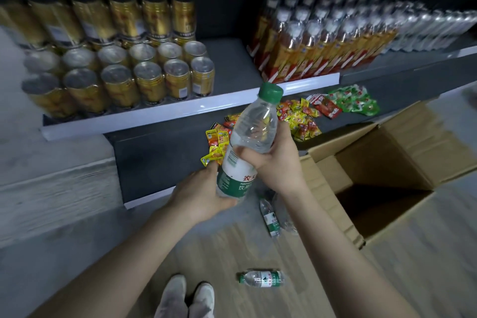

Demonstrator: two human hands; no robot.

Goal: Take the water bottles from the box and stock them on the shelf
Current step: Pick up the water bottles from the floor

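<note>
Shelf (160, 111): gold cans, bottled drinks
Left hand (198, 196): grip grasping water bottle (247, 142) base
Right hand (276, 160): grip grasping its middle

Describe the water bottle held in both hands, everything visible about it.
The water bottle is clear plastic with a green screw cap on and a white-and-green label bearing a barcode and red characters. It looks full. It tilts, cap up and to the right, in front of the shelves. The left hand grips its lower, labelled end; the right hand grips its clear upper body. Nothing else touches it.
</note>
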